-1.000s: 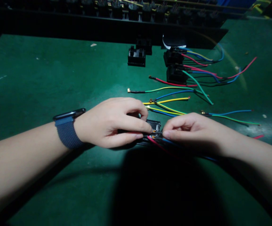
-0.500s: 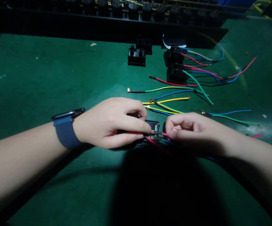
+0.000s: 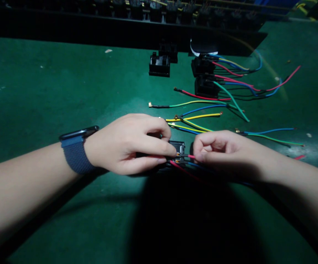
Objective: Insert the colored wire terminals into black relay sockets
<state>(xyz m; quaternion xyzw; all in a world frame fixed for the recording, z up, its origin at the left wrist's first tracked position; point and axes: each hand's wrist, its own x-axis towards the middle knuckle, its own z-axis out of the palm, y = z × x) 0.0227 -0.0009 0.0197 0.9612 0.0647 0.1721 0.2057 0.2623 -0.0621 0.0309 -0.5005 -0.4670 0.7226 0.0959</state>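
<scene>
My left hand [image 3: 137, 145], a watch at its wrist, is closed on a small black plastic socket [image 3: 181, 146] and covers most of it. Its index fingertip presses near a brass terminal on the socket. My right hand [image 3: 221, 150] pinches a red wire [image 3: 191, 156] between thumb and curled fingers. That wire's dark-sleeved end reaches the terminal; whether it is fully seated I cannot tell. A blue wire [image 3: 193, 164] runs from a second terminal just below. Another red wire [image 3: 181, 168] slopes away into the shadow near the socket.
Loose yellow [image 3: 200, 117], green-yellow and blue wires lie just beyond my hands. Farther back are two wired black sockets [image 3: 206, 87] and two black sockets without wires [image 3: 159, 68]. A long black rack [image 3: 93, 33] crosses the far side of the green surface [image 3: 65, 84].
Both hands and the socket have shifted very slightly left. The grip on the socket and the pinch on the red wire look the same.
</scene>
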